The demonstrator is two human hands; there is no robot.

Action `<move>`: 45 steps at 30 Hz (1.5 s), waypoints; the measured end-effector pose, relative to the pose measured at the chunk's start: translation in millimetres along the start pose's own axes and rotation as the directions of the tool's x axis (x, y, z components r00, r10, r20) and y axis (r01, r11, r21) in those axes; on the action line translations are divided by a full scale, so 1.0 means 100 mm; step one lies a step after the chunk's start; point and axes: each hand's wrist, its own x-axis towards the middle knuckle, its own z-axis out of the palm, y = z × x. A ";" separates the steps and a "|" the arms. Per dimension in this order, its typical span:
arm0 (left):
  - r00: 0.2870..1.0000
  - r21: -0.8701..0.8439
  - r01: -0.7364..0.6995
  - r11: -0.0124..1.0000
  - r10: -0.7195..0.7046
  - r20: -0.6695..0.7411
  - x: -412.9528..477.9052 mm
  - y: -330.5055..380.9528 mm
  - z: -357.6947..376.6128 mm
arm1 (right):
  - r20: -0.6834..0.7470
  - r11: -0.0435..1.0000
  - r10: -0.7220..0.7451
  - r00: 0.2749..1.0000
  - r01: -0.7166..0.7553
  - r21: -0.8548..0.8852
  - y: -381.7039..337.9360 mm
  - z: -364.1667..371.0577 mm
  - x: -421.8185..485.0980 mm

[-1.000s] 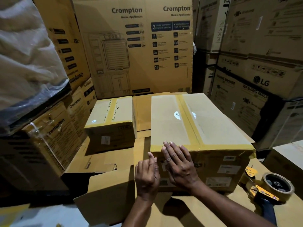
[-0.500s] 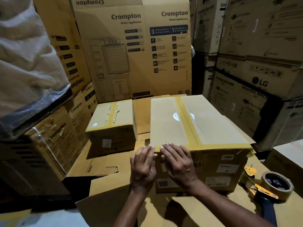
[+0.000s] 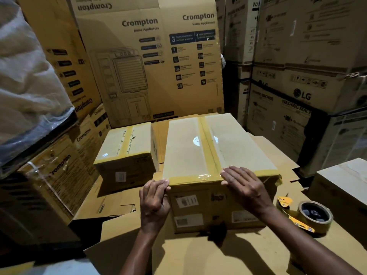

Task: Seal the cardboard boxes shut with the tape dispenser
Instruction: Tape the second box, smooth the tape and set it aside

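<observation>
Two hands, both unclenched, are laid on one taped cardboard box (image 3: 184, 151).
Right hand (image 3: 243, 187) is spread flat over the near top edge, fingers straight, pressed onto the yellow tape (image 3: 196, 178) run along that edge. Left hand (image 3: 154, 201) is set against the near left corner, fingertips touching the tape end, nothing gripped. Box is placed on flattened cardboard (image 3: 198, 257). Tape dispenser (image 3: 309, 217) is laid just right of it, untouched. Smaller taped box (image 3: 127, 149) is stood left of it; printed cartons (image 3: 149, 72) are stacked behind.
</observation>
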 end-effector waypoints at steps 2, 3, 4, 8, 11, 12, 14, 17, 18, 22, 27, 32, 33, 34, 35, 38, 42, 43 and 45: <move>0.999 0.028 0.031 0.999 -0.031 0.006 0.00 0.04 0.02 | -0.018 1.000 0.013 1.000 -0.013 -0.021 0.25 -0.11 -0.17; 0.999 0.039 0.044 0.998 -0.044 0.004 0.01 0.05 0.02 | -0.032 0.999 0.021 0.999 -0.022 -0.036 0.36 -0.15 -0.26; 0.998 0.049 0.058 0.997 -0.058 0.003 0.01 0.07 0.04 | -0.045 0.998 0.039 0.998 -0.041 -0.043 0.48 -0.20 -0.35; 0.993 0.084 0.115 0.990 -0.115 -0.012 -0.02 0.16 0.07 | -0.041 0.992 0.129 0.991 -0.129 0.013 0.86 -0.32 -0.67; 0.988 0.116 0.153 0.981 -0.149 -0.041 -0.01 0.29 0.09 | -0.014 0.966 0.192 0.981 -0.186 0.179 0.97 -0.41 -0.79; 0.985 0.130 0.171 0.977 -0.166 -0.053 -0.01 0.33 0.10 | 0.006 0.942 0.229 0.973 -0.223 0.253 0.98 -0.44 -0.80; 0.973 0.147 0.225 0.963 -0.214 -0.082 -0.01 0.42 0.11 | 0.060 0.841 0.363 0.930 -0.355 0.407 0.97 -0.50 -0.76; 0.949 0.177 0.311 0.934 -0.293 -0.119 0.00 0.57 0.16 | 0.192 0.503 0.601 0.775 -0.554 0.664 1.03 -0.57 -0.71; 0.939 0.188 0.340 0.922 -0.320 -0.128 0.00 0.62 0.18 | 0.253 0.390 0.626 0.737 -0.577 0.718 1.07 -0.58 -0.71; 0.928 0.240 0.371 0.897 -0.355 -0.112 0.05 0.90 0.28 | 0.443 0.152 0.598 0.668 -0.637 0.756 1.24 -0.65 -0.64; 0.978 0.179 0.197 0.964 -0.206 0.031 0.15 1.47 0.55 | 0.542 0.163 0.401 0.738 -0.640 0.751 1.49 -0.70 -0.46; 0.948 0.019 0.249 0.968 -0.248 0.200 0.30 2.24 0.87 | 0.594 0.372 0.223 0.773 -0.631 0.681 1.72 -0.80 -0.27; 0.929 0.017 0.286 0.958 -0.281 0.240 0.32 2.38 0.94 | 0.595 0.438 0.204 0.777 -0.616 0.655 1.76 -0.79 -0.24; 0.911 0.024 0.316 0.948 -0.311 0.271 0.35 2.51 1.00 | 0.592 0.509 0.197 0.781 -0.598 0.620 1.79 -0.78 -0.22; 0.895 0.037 0.341 0.939 -0.336 0.294 0.37 2.62 1.07 | 0.584 0.564 0.204 0.786 -0.581 0.586 1.81 -0.75 -0.21; 0.846 0.063 0.419 0.906 -0.414 0.335 0.44 2.85 1.24 | 0.606 0.558 0.308 0.733 -0.655 0.509 1.77 -0.63 -0.20; 0.803 0.162 0.454 0.876 -0.482 0.350 0.51 3.04 1.40 | 0.622 0.475 0.355 0.698 -0.707 0.523 1.59 -0.57 -0.20; 0.803 0.186 0.449 0.874 -0.486 0.345 0.52 3.08 1.42 | 0.614 0.440 0.367 0.699 -0.712 0.548 1.55 -0.56 -0.21; 0.815 0.209 0.445 0.871 -0.491 0.309 0.53 3.10 1.46 | 0.615 0.364 0.369 0.697 -0.717 0.595 1.48 -0.56 -0.20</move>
